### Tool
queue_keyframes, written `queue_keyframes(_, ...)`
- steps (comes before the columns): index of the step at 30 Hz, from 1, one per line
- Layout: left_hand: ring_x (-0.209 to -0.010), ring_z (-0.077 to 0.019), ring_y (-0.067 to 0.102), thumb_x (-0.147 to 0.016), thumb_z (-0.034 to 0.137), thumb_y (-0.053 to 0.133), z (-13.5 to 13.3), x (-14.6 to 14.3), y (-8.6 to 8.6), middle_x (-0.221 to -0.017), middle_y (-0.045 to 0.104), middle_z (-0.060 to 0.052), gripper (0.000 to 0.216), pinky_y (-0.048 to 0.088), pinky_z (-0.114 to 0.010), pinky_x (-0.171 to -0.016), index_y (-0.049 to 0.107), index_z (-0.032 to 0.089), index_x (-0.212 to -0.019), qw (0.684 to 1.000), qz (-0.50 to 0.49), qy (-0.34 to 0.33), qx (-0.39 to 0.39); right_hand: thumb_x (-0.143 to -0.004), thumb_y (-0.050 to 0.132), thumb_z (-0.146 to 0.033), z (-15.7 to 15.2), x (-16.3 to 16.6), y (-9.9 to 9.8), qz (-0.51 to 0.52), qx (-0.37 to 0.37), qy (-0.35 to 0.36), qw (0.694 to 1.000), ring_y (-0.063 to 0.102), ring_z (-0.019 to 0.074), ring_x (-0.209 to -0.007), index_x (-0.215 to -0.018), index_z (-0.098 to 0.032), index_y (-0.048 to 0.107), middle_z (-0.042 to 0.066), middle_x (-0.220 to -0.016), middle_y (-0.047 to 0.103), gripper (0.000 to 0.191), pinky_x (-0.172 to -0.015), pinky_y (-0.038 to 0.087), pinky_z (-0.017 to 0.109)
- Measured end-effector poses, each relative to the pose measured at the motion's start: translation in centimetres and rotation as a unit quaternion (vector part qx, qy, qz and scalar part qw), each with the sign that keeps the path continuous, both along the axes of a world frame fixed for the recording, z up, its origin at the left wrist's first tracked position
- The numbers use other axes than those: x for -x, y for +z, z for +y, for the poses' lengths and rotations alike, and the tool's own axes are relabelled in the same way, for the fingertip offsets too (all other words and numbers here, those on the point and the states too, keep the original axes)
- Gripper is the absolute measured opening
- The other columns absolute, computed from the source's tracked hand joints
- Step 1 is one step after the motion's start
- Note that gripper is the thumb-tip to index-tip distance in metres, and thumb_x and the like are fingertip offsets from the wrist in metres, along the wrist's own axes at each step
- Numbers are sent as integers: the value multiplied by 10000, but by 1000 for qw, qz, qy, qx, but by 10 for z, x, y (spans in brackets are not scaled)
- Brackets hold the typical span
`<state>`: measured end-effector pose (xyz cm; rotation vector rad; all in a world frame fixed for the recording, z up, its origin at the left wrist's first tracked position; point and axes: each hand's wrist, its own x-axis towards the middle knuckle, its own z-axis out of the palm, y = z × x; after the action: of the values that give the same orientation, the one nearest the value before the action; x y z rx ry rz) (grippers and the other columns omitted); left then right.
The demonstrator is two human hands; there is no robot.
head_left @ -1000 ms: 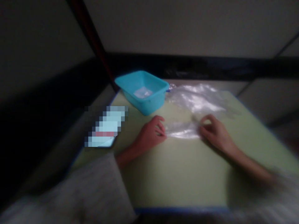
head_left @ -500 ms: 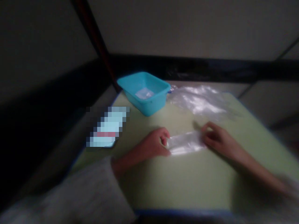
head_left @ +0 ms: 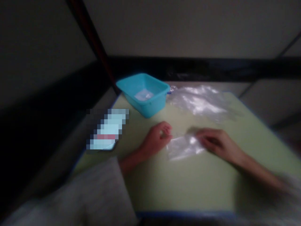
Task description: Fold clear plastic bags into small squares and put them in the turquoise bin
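A small clear plastic bag [head_left: 183, 149] lies stretched between my hands, low over the greenish-yellow tabletop [head_left: 188, 185]. At its upper left corner, my left hand [head_left: 157, 138] is closed, thumb and fingertips pinched together. My right hand [head_left: 218, 144] pinches the bag's right end, its fingers covering that edge. The picture is blurred, and whether anything is inside the bag cannot be made out.
A turquoise plastic basin [head_left: 152, 108] stands at the back left, with a whitish plastic piece [head_left: 143, 94] inside. Right of it spreads a heap of clear plastic bags [head_left: 202, 102]. A pixelated phone-like screen [head_left: 109, 128] lies at the left edge. Walls rise behind.
My left fingers have moved from the bag's left edge up to its upper left corner, the thumb closing toward the fingertips. My right hand has shifted slightly left, its fingers flatter over the bag.
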<state>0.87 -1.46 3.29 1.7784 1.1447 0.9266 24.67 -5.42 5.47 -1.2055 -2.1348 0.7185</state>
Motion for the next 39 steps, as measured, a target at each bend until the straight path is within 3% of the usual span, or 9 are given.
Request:
queue_keyframes(3, -930, -165, 577, -685, 55, 557, 3, -7, 0, -947, 627, -38, 223, 450, -255, -758, 565, 161, -881, 998, -19, -44, -41, -890, 459, -178, -1, -1, 0, -14, -72, 28, 997, 661, 177, -786, -915, -168, 668, 84, -924, 695, 210, -655, 524, 269)
queue_keyframes(6, -1045, -200, 569, -719, 100, 604, 2, -12, 1, -1077, 639, -76, 319, 397, -342, -930, 536, 162, -1025, 993, -31, -104, -38, -900, 451, -152, -3, -4, -3, -32, -123, 50, 991, 668, 177, -853, -976, -169, 670, 97, -985, 693, 232, -702, 531, 259)
queue_keyframes(12, -1052, -211, 576, -723, 119, 641, 0, -19, -4, -1029, 650, -75, 473, 389, -350, -956, 477, 164, -1165, 987, -29, -157, 8, -883, 485, -106, -5, -12, -11, -33, -198, 84, 976, 661, 167, -928, -1051, -176, 653, 91, -1028, 692, 248, -766, 528, 226)
queue_keyframes(16, -894, -181, 609, -709, 113, 645, 1, -22, -5, -851, 632, -18, 450, 444, -296, -831, 500, 158, -1132, 988, -35, -148, 30, -874, 496, -94, -6, -15, -11, -28, -221, 93, 970, 653, 166, -958, -1069, -183, 645, 84, -1030, 695, 261, -788, 527, 226)
queue_keyframes(21, -704, -119, 575, -695, 80, 625, 3, -23, -4, -694, 570, 42, 382, 443, -241, -736, 530, 152, -1058, 989, -53, -132, 41, -887, 489, -137, -6, -11, -9, -29, -187, 57, 980, 665, 174, -875, -1006, -171, 669, 90, -983, 697, 219, -732, 537, 248)
queue_keyframes(26, -619, -98, 537, -689, 82, 618, 7, -21, -5, -663, 562, 49, 340, 420, -205, -631, 553, 151, -1015, 994, -31, -102, 36, -888, 490, -207, -6, -3, -5, 0, -79, -25, 997, 651, 169, -715, -895, -162, 691, 77, -856, 700, 206, -585, 519, 255)
queue_keyframes(32, -536, -76, 475, -728, 84, 563, 10, -18, -7, -605, 522, 63, 255, 363, -177, -533, 567, 139, -977, 998, -9, -59, 18, -859, 520, -292, -5, -2, -8, 17, 36, -98, 994, 654, 194, -688, -958, -140, 695, 96, -935, 722, 252, -562, 522, 293)
queue_keyframes(39, -520, -79, 458, -716, 55, 554, 13, -15, -9, -560, 506, 64, 158, 347, -182, -521, 595, 140, -843, 999, 42, 3, -15, -842, 515, -314, -5, -3, -10, 6, 54, -113, 992, 661, 229, -760, -955, -127, 695, 118, -977, 711, 283, -612, 524, 326)
